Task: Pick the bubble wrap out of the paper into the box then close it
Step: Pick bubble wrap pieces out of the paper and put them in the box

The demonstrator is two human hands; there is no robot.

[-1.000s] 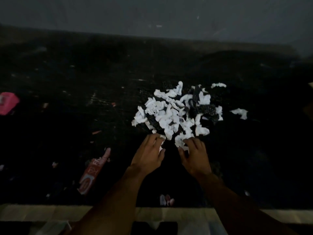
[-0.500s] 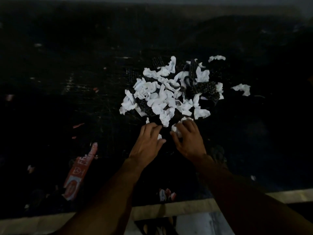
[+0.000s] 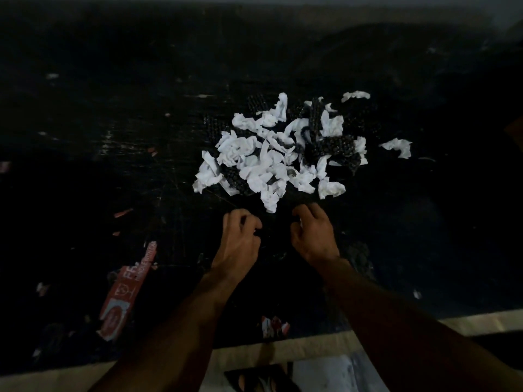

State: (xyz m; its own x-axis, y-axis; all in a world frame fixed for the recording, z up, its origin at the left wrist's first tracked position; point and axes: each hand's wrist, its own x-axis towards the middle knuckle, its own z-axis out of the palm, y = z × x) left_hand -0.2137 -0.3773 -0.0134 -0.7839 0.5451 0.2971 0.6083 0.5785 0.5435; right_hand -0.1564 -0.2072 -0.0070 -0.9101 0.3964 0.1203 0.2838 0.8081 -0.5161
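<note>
A heap of crumpled white paper scraps [image 3: 263,165] lies on the dark table, mixed with black bubble wrap pieces [image 3: 336,145]; more bubble wrap [image 3: 235,179] shows at the heap's near left. Just below the heap, my left hand [image 3: 240,239] has its fingers curled in, with only a pale glint at the thumb tip. My right hand [image 3: 314,236] is curled too, and a sliver of white paper shows under its fingers. No box is in view.
Two stray paper scraps lie right of the heap [image 3: 397,147] and behind it [image 3: 355,95]. A red wrapper [image 3: 127,292] lies near left, a small torn wrapper [image 3: 273,326] by the table's pale front edge [image 3: 481,321]. A dark lump [image 3: 359,253] sits beside my right wrist.
Both hands have curled their fingers in at the heap's near edge. The small white scraps that lay under their fingertips no longer show on the table.
</note>
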